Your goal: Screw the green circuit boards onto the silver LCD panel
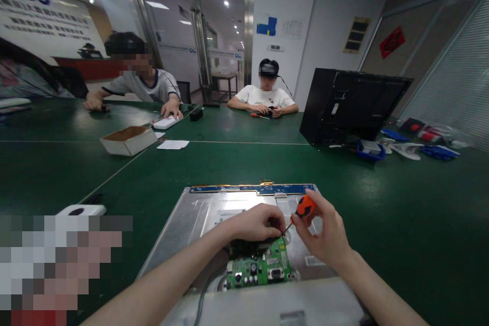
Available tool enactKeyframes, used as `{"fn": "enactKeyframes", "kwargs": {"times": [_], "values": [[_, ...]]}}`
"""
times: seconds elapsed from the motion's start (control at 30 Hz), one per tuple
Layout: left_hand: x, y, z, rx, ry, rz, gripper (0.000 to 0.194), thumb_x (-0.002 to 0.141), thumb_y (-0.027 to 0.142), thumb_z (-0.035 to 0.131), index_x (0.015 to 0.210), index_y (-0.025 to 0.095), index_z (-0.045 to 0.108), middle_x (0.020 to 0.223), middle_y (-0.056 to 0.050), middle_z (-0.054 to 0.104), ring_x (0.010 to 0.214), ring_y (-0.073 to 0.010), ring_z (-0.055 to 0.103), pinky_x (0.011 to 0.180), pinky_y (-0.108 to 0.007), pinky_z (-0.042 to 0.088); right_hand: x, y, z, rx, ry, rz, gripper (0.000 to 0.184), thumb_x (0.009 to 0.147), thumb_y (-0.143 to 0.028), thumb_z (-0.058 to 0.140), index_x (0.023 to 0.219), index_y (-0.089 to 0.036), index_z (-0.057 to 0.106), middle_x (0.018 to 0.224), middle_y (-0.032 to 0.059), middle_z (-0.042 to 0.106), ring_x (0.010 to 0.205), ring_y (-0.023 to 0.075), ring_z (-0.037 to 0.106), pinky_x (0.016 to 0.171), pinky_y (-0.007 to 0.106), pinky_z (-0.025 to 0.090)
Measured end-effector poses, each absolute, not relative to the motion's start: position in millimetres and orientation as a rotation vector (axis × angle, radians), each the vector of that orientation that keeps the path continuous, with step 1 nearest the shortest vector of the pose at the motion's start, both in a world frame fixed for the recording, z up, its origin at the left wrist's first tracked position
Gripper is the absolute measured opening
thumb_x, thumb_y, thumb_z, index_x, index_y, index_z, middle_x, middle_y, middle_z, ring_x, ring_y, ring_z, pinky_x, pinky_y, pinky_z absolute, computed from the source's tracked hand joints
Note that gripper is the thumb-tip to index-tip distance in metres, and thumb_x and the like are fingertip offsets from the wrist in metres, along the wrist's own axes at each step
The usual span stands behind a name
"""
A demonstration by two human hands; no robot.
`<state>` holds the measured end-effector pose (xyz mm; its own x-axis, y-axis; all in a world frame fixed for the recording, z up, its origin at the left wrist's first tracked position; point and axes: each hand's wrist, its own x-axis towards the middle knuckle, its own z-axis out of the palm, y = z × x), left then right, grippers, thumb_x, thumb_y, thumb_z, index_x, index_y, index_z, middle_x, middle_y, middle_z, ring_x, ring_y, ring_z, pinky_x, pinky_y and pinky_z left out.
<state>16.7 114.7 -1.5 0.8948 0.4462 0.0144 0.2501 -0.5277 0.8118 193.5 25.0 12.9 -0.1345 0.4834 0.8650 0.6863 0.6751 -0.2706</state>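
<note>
My right hand (324, 226) grips an orange and black screwdriver (305, 207) by its handle. The shaft slants down to the left, and its tip meets the upper right corner of a green circuit board (260, 267). Close to that tip, my left hand (260, 221) has its fingers curled and pinched together; what they hold, if anything, is hidden. The board lies on the metal back of a flat display panel (171, 232). Along the panel's far edge runs a narrow blue circuit strip (237, 190). A grey cable (202, 298) passes left of the board.
An open cardboard box (128, 141) and white paper (173, 144) lie at left on the green table (229, 160). A black monitor housing (351, 104) stands at right, beside a blue tray (370, 150). Two people (267, 97) (153, 84) sit across the table.
</note>
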Motion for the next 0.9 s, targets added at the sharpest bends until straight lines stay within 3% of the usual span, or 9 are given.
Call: {"fn": "enactKeyframes", "kwargs": {"times": [0.17, 0.4, 0.9], "values": [[16.9, 115.2, -1.9, 2.145, 0.501, 0.273, 0.012, 0.076, 0.008, 0.064, 0.084, 0.016, 0.068, 0.077, 0.000, 0.065, 0.073, -0.0154, 0.059, 0.066, -0.023, 0.046, 193.0, 25.6, 17.0, -0.908, -1.810, -0.226, 0.055, 0.091, -0.017, 0.056, 0.142, -0.026, 0.036, 0.074, -0.0030, 0.062, 0.048, 0.0111, 0.055, 0.042, 0.021, 0.050], [17.3, 114.9, -2.3, 2.139, 0.501, 0.280, 0.012, 0.074, 0.007, 0.064, 0.080, 0.017, 0.066, 0.075, 0.002, 0.063, 0.071, -0.0144, 0.057, 0.065, -0.023, 0.045, 194.6, 22.4, 17.9, -0.936, -1.844, -0.124, 0.061, 0.091, -0.014, 0.051, 0.148, -0.023, 0.031, 0.087, 0.0039, 0.068, 0.055, 0.0134, 0.063, 0.047, 0.025, 0.054], [17.5, 114.0, 0.2, 2.138, 0.522, 0.267, 0.013, 0.075, 0.006, 0.065, 0.083, 0.015, 0.067, 0.077, 0.000, 0.065, 0.073, -0.0153, 0.059, 0.067, -0.023, 0.046, 193.9, 24.0, 15.5, -0.945, -1.803, -0.213, 0.055, 0.092, -0.018, 0.056, 0.142, -0.024, 0.036, 0.076, -0.0022, 0.063, 0.049, 0.0112, 0.056, 0.042, 0.022, 0.050]]}}
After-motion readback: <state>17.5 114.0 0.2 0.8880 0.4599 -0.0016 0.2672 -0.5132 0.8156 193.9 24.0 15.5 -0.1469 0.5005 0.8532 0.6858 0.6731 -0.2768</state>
